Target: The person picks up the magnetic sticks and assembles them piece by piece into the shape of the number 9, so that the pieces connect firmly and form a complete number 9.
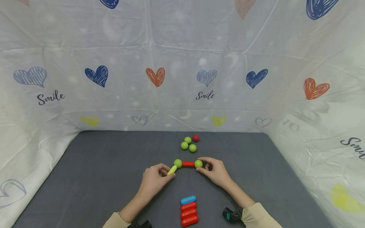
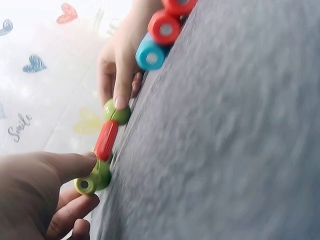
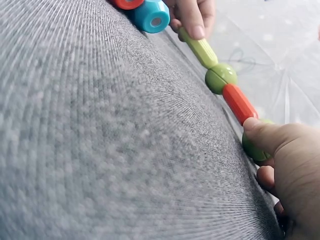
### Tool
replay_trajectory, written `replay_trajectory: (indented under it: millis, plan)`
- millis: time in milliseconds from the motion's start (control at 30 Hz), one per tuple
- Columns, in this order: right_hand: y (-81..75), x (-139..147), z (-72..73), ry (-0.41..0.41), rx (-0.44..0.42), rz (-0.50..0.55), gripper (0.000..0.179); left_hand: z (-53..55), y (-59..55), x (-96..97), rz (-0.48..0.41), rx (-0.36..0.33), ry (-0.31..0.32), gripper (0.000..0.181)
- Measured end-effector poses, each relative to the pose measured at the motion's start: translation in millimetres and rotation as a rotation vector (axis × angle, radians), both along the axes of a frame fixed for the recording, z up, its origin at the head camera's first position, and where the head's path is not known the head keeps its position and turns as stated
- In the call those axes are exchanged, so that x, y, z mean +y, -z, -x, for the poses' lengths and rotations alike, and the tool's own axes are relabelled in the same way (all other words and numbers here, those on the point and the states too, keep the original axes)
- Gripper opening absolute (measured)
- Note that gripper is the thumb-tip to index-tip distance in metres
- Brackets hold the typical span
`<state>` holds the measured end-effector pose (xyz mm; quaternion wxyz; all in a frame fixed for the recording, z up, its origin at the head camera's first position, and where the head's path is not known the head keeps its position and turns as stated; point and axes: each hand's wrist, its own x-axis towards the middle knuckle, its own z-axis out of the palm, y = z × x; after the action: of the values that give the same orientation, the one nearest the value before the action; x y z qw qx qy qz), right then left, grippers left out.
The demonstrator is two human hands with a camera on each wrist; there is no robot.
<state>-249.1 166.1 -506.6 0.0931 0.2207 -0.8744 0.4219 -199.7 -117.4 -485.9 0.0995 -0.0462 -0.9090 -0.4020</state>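
A red rod (image 1: pixel 188 164) lies between two green balls, the left ball (image 1: pixel 177 163) and the right ball (image 1: pixel 198 163), joined in a row on the table. My left hand (image 1: pixel 154 179) pinches a yellow-green rod (image 1: pixel 172 170) between thumb and fingers, its far end against the left ball. In the left wrist view the rod's near end shows a round metal disc. Thumb and fingers of my right hand (image 1: pixel 216 172) grip the right ball. The right wrist view shows that thumb (image 3: pixel 256 131) over the ball, right at the red rod's end.
Behind the joined pieces sit several loose green balls (image 1: pixel 184 145) and a red ball (image 1: pixel 195 138). Closer to me, a blue rod (image 1: pixel 188 200) and several red rods (image 1: pixel 188 213) lie in a column on the dark grey table (image 1: pixel 108 177). A white patterned curtain (image 1: pixel 176 104) surrounds the table.
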Motion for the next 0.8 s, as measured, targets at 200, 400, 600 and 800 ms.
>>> replay_trajectory:
  millis: [200,400,600,800]
  plan:
    - [-0.1,-0.6,-2.2,0.009,-0.003,-0.008,0.039,-4.1,0.8,10.5,0.011,-0.051,0.013,0.032]
    - [0.4,-1.4,-0.9,0.019,0.028,-0.009,0.039,-3.4,1.4,16.6,0.052,-0.085,-0.004,0.036]
    - [0.2,-2.2,-0.1,0.044,0.046,-0.023,0.042,-1.7,2.9,22.1,0.064,-0.081,0.017,0.039]
    - [-1.1,-0.6,1.4,0.042,0.039,-0.032,0.042,-1.3,0.4,32.2,0.11,-0.072,0.017,0.04]
